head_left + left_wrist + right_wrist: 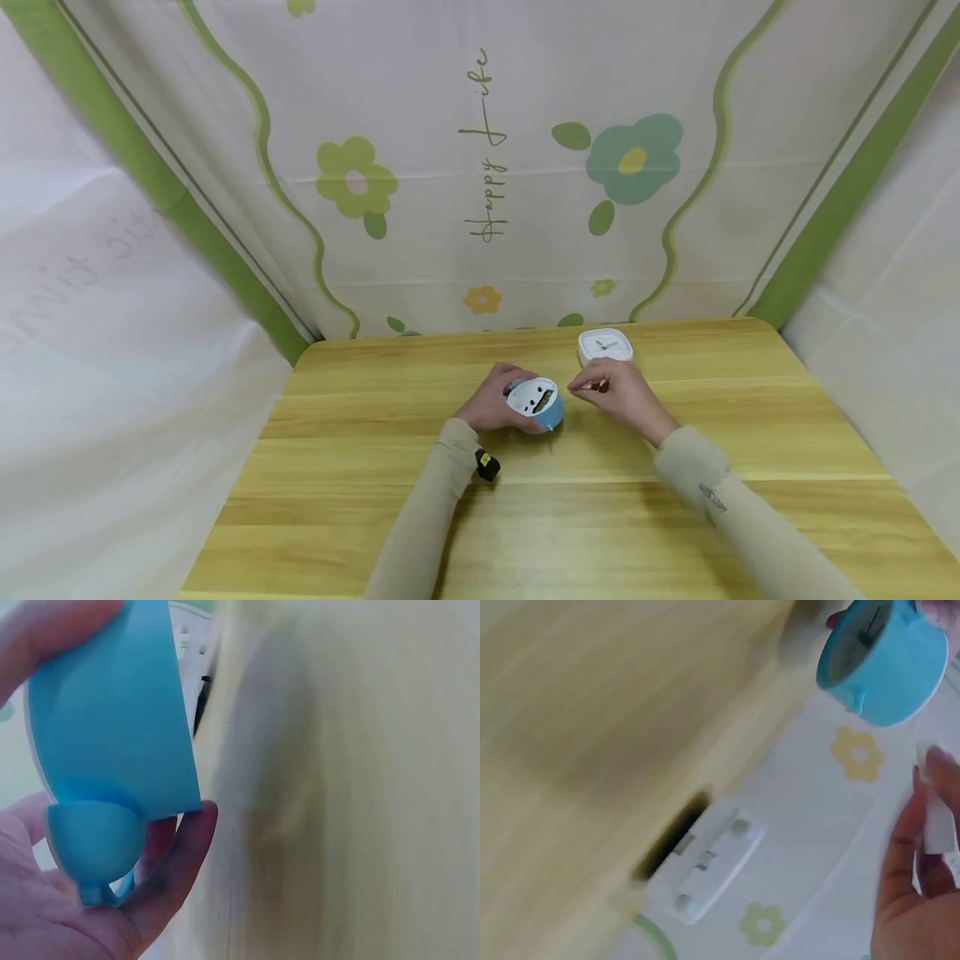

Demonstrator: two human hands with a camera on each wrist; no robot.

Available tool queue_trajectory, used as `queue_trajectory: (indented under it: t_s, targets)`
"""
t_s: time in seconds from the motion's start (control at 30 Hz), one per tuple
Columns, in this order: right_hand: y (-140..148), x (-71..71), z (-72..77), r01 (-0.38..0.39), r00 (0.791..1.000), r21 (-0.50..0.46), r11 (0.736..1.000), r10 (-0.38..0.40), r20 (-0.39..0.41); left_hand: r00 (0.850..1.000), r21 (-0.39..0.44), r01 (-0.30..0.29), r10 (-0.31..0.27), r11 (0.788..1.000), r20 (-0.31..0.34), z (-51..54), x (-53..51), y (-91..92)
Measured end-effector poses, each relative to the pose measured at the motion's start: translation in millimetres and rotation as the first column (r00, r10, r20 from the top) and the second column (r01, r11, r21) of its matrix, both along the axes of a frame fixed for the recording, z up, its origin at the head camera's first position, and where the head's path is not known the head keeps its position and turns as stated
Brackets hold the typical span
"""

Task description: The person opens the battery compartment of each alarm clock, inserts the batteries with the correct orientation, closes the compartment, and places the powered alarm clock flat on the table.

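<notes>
My left hand (489,403) grips a small blue alarm clock (555,412) above the table, its white back turned upward with a dark open slot in it. In the left wrist view the blue casing (112,720) fills the space between thumb and fingers, and a rounded blue bell-like part (97,844) touches the palm. The dial with dark hands faces downward in the right wrist view. Just right of the clock, apart from it, my right hand (621,396) pinches a small flat white piece (939,821); its exact kind is unclear.
Behind my right hand a white square clock (604,342) rests near the table's back edge. The wooden table (360,500) ends at a patterned cloth (420,250), with more white cloth at both sides. A black band with a yellow mark (487,465) sits at my left wrist.
</notes>
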State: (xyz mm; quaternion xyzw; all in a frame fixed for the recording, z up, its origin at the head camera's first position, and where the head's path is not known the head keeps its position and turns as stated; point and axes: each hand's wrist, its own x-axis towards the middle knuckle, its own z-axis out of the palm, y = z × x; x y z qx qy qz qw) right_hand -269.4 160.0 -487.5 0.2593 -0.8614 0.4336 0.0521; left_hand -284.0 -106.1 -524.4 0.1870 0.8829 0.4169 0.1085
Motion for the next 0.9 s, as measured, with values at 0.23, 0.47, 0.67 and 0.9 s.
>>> queue_trajectory:
  t_s: [0.23,0.47,0.67,0.9]
  targets:
    - [-13,8.3,-3.0,-0.010,0.993,-0.184,0.983,0.031,0.112,0.995,0.108,0.063,-0.070,0.992,0.067,4.9,2.1,-6.7]
    - [-20,8.2,-9.3,0.115,0.951,-0.322,0.940,-0.010,0.309,0.987,0.300,0.064,-0.104,0.952,0.120,0.9,2.5,-3.3]
    - [-23,9.8,-6.9,0.217,0.945,-0.377,0.900,-0.096,0.313,0.981,0.502,-0.068,-0.034,0.862,0.191,-8.1,3.3,1.0]
    - [-30,12.0,0.7,0.318,0.929,-0.393,0.863,-0.201,0.311,0.982,0.632,-0.064,-0.066,0.773,0.180,-17.2,6.2,10.5]
